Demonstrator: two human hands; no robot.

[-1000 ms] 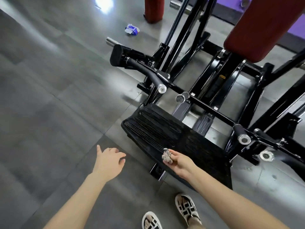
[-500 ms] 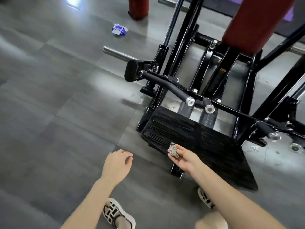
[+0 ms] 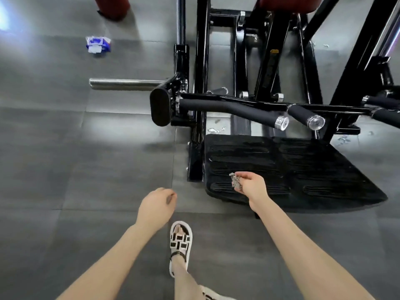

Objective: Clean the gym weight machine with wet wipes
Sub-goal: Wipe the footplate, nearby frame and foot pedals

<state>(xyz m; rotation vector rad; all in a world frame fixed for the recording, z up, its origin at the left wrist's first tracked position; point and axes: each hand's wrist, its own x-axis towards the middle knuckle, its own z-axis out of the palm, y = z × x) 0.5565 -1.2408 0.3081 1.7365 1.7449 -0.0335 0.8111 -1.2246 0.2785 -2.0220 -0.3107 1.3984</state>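
The black weight machine [image 3: 201, 68] fills the upper right, with a ribbed black footplate [image 3: 303, 167], padded black handles [image 3: 233, 109] with chrome caps, and a red pad at the top edge. My right hand [image 3: 252, 187] hovers over the footplate's near left corner, pinching a small, crumpled, dirty grey wet wipe [image 3: 234, 180]. My left hand [image 3: 157, 206] hangs over the floor left of the footplate, fingers loosely curled, holding nothing. A blue-and-white wet wipe pack [image 3: 98, 44] lies on the floor at the far left.
A chrome weight peg [image 3: 123, 84] sticks out leftward from the frame. A red cylinder [image 3: 111, 6] stands at the top. Scraps of wipe [image 3: 215, 129] lie under the handles. My sandalled foot [image 3: 180, 239] is on the grey rubber floor tiles [image 3: 65, 169].
The view has swung left around the machine as I stepped. Both hands kept their poses, the right still pinching the wipe. My left fingers curled in a little.
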